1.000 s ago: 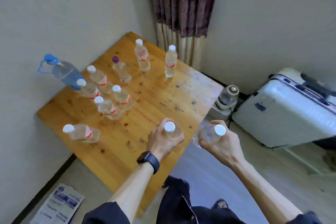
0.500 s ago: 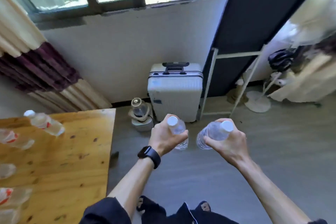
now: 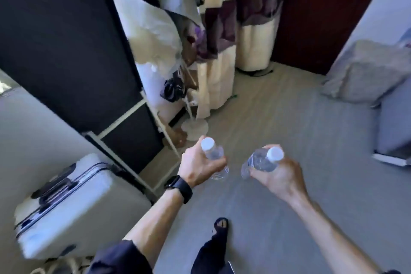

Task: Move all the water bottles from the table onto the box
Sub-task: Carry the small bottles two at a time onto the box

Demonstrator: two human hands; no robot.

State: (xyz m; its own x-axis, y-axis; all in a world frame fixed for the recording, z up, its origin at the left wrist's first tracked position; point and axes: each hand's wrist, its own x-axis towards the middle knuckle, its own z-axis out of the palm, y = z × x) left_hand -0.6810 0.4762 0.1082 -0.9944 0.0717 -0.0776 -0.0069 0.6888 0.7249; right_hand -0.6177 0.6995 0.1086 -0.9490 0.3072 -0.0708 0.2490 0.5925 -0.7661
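At eight o'clock in the view there is a white suitcase [image 3: 77, 202] on the floor [image 3: 289, 118]. Below the centre, at six o'clock, the left hand [image 3: 198, 168], with a black watch [image 3: 179, 187] on its wrist, has the fingers curled round the first water bottle [image 3: 212, 151], which is nearly upright with its white cap on top. To the right, at about four o'clock, the right hand [image 3: 280, 179] grips the second water bottle [image 3: 261, 161]; this one is tilted, with its cap toward two o'clock. The two bottles are near each other but apart, both in the air above the grey floor. At two o'clock lies a grey pillow [image 3: 364, 71]. Neither the table nor the box is in view, so I cannot tell how many bottles are already moved. I judge that these two are being carried, and placing them on the box is not yet done.
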